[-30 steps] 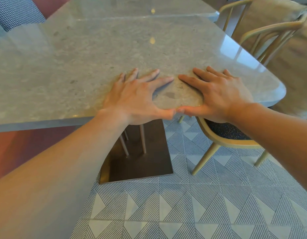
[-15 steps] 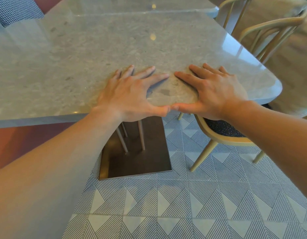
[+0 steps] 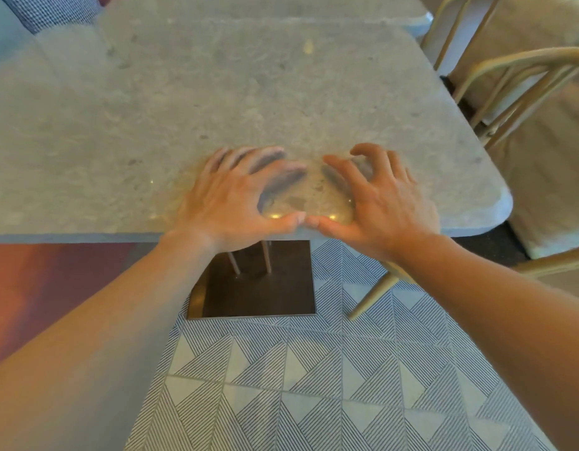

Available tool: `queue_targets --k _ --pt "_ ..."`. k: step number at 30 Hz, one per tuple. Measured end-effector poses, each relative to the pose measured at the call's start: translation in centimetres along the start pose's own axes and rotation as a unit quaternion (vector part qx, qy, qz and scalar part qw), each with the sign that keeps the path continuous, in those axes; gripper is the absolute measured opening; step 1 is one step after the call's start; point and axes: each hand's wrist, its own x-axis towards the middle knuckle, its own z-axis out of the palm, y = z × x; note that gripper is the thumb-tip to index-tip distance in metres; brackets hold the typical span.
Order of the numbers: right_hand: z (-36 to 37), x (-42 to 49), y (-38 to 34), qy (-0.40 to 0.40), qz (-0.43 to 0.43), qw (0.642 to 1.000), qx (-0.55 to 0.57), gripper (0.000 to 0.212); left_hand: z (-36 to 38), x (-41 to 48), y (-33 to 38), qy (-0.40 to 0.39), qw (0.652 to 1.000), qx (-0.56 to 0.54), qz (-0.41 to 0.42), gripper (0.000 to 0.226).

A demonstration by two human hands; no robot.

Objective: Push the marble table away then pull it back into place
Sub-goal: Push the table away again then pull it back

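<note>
The grey marble table [image 3: 216, 92] fills the upper half of the view, its near edge running across the middle. My left hand [image 3: 229, 203] and my right hand [image 3: 382, 203] sit side by side at that near edge, thumbs tip to tip along it. Both palms are arched up off the stone, with shadows beneath them. The left fingers reach forward and are blurred. The right fingers are bent, their tips down on the surface. Neither hand wraps around anything. Below the top, thin metal legs stand on a dark square base plate [image 3: 258, 288].
A second marble table [image 3: 281, 8] butts against the far side. Wooden chairs [image 3: 525, 76] stand at the right, one with a leg [image 3: 369, 297] under the table's corner. A checked cushion [image 3: 50, 8] lies at the far left. The floor is patterned tile [image 3: 281, 385].
Both hands lay flat with fingers spread on the stone before; now the palms have lifted and the fingers have bent, most on the right. The view has shifted closer over the table.
</note>
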Motion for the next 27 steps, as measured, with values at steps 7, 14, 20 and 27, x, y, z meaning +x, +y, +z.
queue_targets --k 7,14,20,27 --pt "-0.1 0.4 -0.1 0.013 0.056 0.991 0.121 0.097 0.5 0.2 -0.7 0.101 0.993 -0.064 -0.01 0.086" --pt "-4.8 1.5 -0.3 -0.021 0.199 0.898 0.392 0.077 -2.2 0.7 1.3 0.108 0.945 -0.278 -0.136 0.078" --pt "-14.1 5.9 3.2 0.096 0.203 0.822 0.524 0.082 -9.8 5.0 6.4 0.228 0.847 -0.463 -0.129 0.059" --pt "-24.7 6.8 8.5 0.161 0.118 0.792 0.577 0.091 -18.7 11.9 18.3 0.265 0.806 -0.523 -0.084 0.07"
